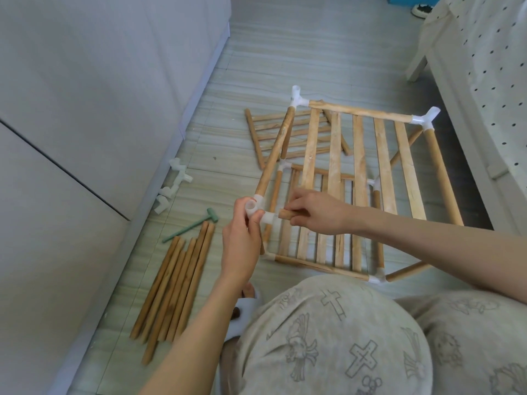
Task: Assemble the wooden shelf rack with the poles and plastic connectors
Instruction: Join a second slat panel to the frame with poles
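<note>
Single head-mounted wide-angle view, looking forward and steeply down at the floor [328,47] from close above the person's knees [342,337] in the lower right of the frame; a wall [85,95] fills the left, a bed [484,67] the upper right.

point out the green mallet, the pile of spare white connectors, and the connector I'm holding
green mallet [212,218]: head view, on its head.
spare white connectors [182,178]: head view, on one upper piece by the wall.
held connector [269,217]: head view, on its side socket facing the pole end.
</note>
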